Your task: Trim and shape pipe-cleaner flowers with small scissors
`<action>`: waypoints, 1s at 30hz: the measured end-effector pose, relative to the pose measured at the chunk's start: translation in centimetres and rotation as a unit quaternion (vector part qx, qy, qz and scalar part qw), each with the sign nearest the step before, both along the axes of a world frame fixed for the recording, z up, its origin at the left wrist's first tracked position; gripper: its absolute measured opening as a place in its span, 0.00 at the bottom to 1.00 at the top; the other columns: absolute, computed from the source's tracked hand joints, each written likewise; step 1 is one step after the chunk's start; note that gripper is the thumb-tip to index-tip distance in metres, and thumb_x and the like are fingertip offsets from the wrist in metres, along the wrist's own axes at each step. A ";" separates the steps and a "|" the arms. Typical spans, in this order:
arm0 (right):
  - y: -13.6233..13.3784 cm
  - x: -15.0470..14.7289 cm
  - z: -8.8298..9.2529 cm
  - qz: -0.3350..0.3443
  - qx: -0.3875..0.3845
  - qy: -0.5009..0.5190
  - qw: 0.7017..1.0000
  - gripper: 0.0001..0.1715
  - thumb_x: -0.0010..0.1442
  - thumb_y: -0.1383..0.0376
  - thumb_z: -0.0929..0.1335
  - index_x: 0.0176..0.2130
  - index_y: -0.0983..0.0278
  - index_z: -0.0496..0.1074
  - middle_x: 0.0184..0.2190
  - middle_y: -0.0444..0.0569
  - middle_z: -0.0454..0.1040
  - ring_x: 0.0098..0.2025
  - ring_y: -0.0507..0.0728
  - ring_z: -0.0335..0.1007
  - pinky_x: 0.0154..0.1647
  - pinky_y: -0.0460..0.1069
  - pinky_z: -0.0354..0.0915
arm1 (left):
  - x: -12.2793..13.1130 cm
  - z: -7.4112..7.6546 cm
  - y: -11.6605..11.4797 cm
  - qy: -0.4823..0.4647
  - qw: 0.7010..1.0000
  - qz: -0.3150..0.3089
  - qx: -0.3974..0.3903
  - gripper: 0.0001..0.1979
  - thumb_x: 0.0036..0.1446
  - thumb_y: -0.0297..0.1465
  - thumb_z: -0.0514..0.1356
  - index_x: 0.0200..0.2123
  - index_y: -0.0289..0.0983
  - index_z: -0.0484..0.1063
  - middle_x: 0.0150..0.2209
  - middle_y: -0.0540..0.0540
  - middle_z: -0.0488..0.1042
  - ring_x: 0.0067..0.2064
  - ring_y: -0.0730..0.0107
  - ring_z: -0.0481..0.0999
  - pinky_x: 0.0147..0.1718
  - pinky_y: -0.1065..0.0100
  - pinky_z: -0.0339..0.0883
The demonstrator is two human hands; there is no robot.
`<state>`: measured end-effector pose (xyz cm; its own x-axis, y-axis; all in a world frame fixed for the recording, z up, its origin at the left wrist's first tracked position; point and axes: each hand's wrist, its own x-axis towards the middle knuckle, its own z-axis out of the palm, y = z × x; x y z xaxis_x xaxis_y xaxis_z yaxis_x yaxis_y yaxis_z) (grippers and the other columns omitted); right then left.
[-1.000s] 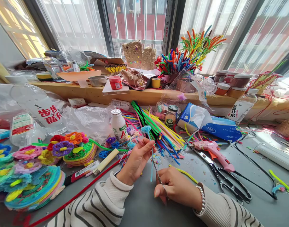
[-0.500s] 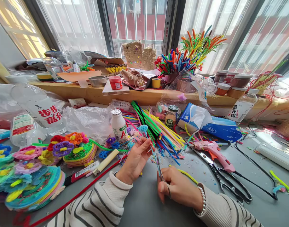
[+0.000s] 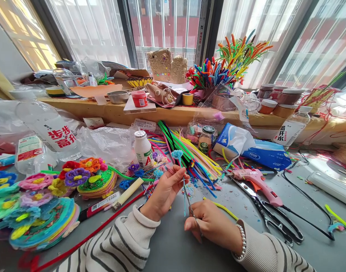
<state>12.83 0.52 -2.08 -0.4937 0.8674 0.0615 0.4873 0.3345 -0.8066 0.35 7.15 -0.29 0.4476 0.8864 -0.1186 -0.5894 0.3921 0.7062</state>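
My left hand [image 3: 164, 194] is closed in a pinch around the stem of a small light blue pipe-cleaner flower [image 3: 177, 154]. The flower head sticks up above the fingertips, and its thin blue stem hangs down below them. My right hand [image 3: 214, 221] grips a small pair of scissors [image 3: 191, 212], blades pointing up towards the stem just under the left fingers. Whether the blades touch the stem I cannot tell. Behind my hands lies a bundle of loose pipe cleaners [image 3: 197, 160] in many colours.
Pipe-cleaner flowers on round discs [image 3: 45, 223] sit at left, near a utility knife [image 3: 99, 206]. A white bottle [image 3: 142, 149] stands behind my left hand. At right lie a pink glue gun [image 3: 259, 183] with a black cord, large scissors [image 3: 270, 215] and a tissue pack [image 3: 265, 154].
The scissors have shifted slightly down, and their blades tilt further left. My left hand has moved a little right with the flower, whose stem now hangs beside the blades.
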 end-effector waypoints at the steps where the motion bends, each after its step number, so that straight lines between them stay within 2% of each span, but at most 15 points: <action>1: 0.0 0.0 0.0 -0.009 -0.002 0.003 1.000 0.41 0.49 0.41 0.50 0.07 0.67 0.60 0.10 0.43 0.56 0.19 0.47 0.58 0.27 0.42 0.56 | 0.0 0.0 0.1 0.000 1.000 0.008 -0.003 0.05 0.44 0.25 0.60 0.23 0.35 0.65 0.22 0.55 0.67 0.27 0.80 0.69 0.30 0.76 0.62; 4: 0.0 0.0 -0.2 -0.031 -0.003 0.001 0.999 0.40 0.49 0.41 0.50 0.06 0.66 0.58 0.07 0.43 0.53 0.18 0.48 0.58 0.28 0.42 0.57 | 0.0 -0.1 0.2 0.000 1.000 0.022 -0.007 0.04 0.45 0.25 0.60 0.23 0.35 0.65 0.21 0.54 0.67 0.27 0.80 0.69 0.30 0.76 0.61; 7: 0.1 0.2 -0.3 -0.037 -0.002 -0.003 0.999 0.42 0.50 0.41 0.49 0.07 0.66 0.61 0.07 0.43 0.53 0.19 0.48 0.58 0.26 0.42 0.56 | 0.0 -0.2 0.3 -0.006 1.000 0.023 -0.006 0.04 0.46 0.25 0.59 0.23 0.35 0.65 0.22 0.54 0.68 0.27 0.80 0.69 0.29 0.77 0.61; 11: 0.1 0.5 0.2 -0.016 0.009 -0.017 1.000 0.47 0.47 0.38 0.44 0.13 0.68 0.68 0.13 0.45 0.60 0.20 0.48 0.59 0.24 0.43 0.55 | -0.1 -0.1 0.3 -0.023 0.999 0.024 -0.001 0.03 0.47 0.25 0.58 0.24 0.35 0.65 0.22 0.54 0.67 0.26 0.82 0.68 0.29 0.77 0.61; 17: -0.1 0.3 1.1 0.009 0.012 -0.106 0.994 0.50 0.40 0.35 0.42 0.17 0.69 0.68 0.19 0.47 0.63 0.21 0.49 0.58 0.22 0.43 0.53 | -0.1 -0.2 0.3 -0.013 1.000 0.022 -0.008 0.04 0.45 0.26 0.59 0.23 0.35 0.65 0.22 0.54 0.66 0.26 0.81 0.67 0.28 0.77 0.60; 24: -0.1 0.2 0.9 0.009 -0.001 -0.143 0.990 0.47 0.45 0.37 0.45 0.17 0.68 0.69 0.20 0.48 0.65 0.21 0.48 0.58 0.24 0.44 0.54 | 0.0 -0.3 0.1 0.011 0.999 0.030 0.011 0.05 0.46 0.26 0.59 0.22 0.35 0.65 0.21 0.54 0.66 0.25 0.83 0.66 0.27 0.79 0.59; 30: -0.1 0.1 1.0 -0.009 -0.020 -0.135 0.991 0.44 0.46 0.38 0.48 0.13 0.68 0.67 0.15 0.47 0.63 0.19 0.49 0.58 0.23 0.43 0.55 | 0.1 -0.3 0.1 0.029 0.998 0.051 0.022 0.05 0.44 0.26 0.60 0.22 0.35 0.64 0.21 0.55 0.64 0.25 0.82 0.65 0.27 0.79 0.59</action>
<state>12.96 0.39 -1.07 -0.4720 0.8752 -0.1064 0.6929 0.2936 -0.6585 0.42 7.24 -0.62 0.3479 0.9320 -0.1018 -0.5827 0.3000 0.7553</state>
